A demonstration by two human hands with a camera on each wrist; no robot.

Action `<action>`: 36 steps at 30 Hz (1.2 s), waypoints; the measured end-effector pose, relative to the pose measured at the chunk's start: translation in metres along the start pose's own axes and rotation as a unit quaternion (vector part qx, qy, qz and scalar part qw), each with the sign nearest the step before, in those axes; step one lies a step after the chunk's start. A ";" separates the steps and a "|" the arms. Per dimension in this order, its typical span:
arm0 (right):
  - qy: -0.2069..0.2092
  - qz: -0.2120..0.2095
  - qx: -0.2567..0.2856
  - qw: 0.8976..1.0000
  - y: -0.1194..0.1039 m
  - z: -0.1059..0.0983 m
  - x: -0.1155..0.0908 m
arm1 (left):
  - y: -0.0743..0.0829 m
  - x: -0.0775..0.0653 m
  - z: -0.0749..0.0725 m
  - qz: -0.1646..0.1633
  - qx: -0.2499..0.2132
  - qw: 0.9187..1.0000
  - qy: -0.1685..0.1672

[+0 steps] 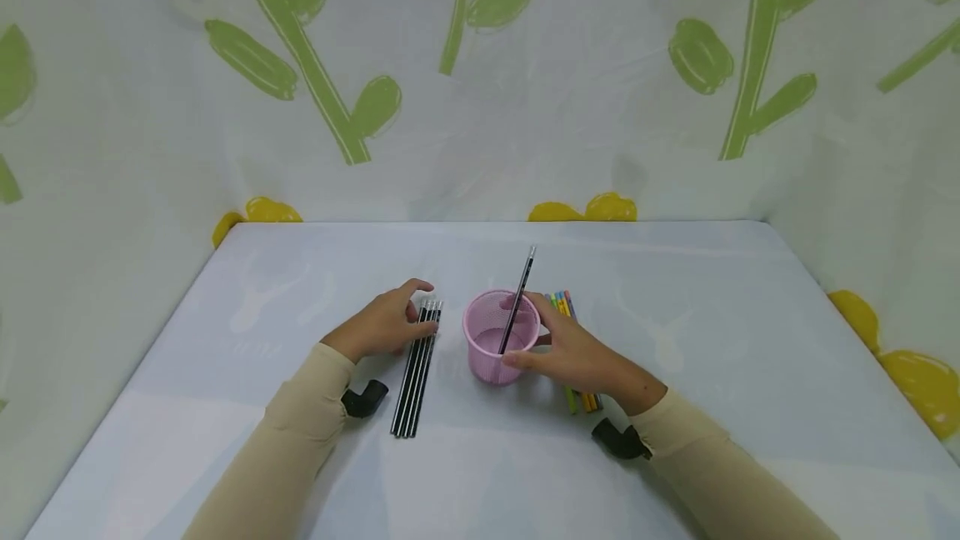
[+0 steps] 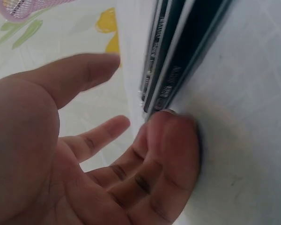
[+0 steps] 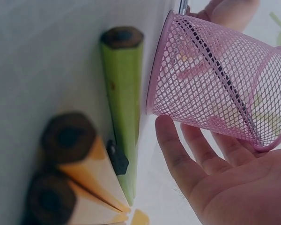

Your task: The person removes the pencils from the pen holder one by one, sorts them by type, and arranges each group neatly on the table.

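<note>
My right hand point(image 1: 577, 352) holds a pink mesh pencil cup point(image 1: 491, 367), thumb at the near side and fingers around the far side. Inside the cup, one black pencil point(image 1: 517, 302) leans, its upper end sticking out above the rim. To the left, several black pencils point(image 1: 408, 398) lie side by side on the table. My left hand point(image 1: 382, 325) is at their far end; in the left wrist view its fingers point(image 2: 175, 145) touch the pencil ends, with the thumb held apart and nothing gripped.
Coloured pencils point(image 1: 590, 401) lie under and behind my right hand, a green pencil point(image 3: 124, 84) among them. The white table point(image 1: 300, 473) meets a pale curtain point(image 1: 585, 107) with green leaf prints at the back. A black wrist mount point(image 1: 365, 398) sits at my left cuff.
</note>
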State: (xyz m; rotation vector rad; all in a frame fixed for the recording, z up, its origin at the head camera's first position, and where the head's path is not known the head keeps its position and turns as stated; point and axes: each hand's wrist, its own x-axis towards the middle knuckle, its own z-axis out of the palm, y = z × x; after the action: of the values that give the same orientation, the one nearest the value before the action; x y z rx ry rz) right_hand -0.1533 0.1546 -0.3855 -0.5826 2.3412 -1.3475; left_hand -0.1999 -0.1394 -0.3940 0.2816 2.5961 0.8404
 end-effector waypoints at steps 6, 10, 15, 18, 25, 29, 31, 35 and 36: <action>0.004 0.001 -0.008 1.000 -0.001 0.001 -0.001 | -0.002 -0.002 -0.003 0.023 0.013 0.999 0.033; 0.006 -0.005 -0.013 1.000 -0.001 0.003 -0.002 | 0.000 -0.008 -0.005 0.054 -0.008 0.995 0.079; 0.005 -0.001 -0.015 1.000 -0.002 0.005 -0.001 | 0.022 -0.018 -0.001 0.141 -0.031 0.978 0.149; 0.000 -0.011 -0.012 1.000 -0.001 0.006 0.000 | 0.041 -0.021 0.004 0.209 -0.029 0.963 0.168; 0.004 -0.020 -0.010 1.000 0.000 0.004 -0.003 | 0.083 -0.009 0.008 0.302 0.016 0.936 0.179; 0.001 -0.015 -0.006 1.000 0.000 0.004 -0.003 | 0.093 0.001 0.012 0.321 0.008 0.931 0.175; -0.001 -0.009 -0.004 1.000 0.001 0.004 -0.003 | 0.095 0.006 0.014 0.328 0.004 0.929 0.173; -0.003 0.001 -0.003 1.000 0.000 0.004 -0.003 | 0.096 0.014 0.020 0.344 -0.006 0.921 0.182; -0.002 0.002 -0.002 1.000 0.000 0.004 -0.003 | 0.096 0.016 0.022 0.348 -0.007 0.919 0.186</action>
State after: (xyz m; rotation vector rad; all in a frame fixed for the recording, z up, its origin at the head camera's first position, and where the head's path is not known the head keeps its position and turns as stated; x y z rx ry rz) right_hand -0.1489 0.1531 -0.3876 -0.5824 2.3415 -1.3377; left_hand -0.1985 -0.0464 -0.3575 1.1992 2.8521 1.2370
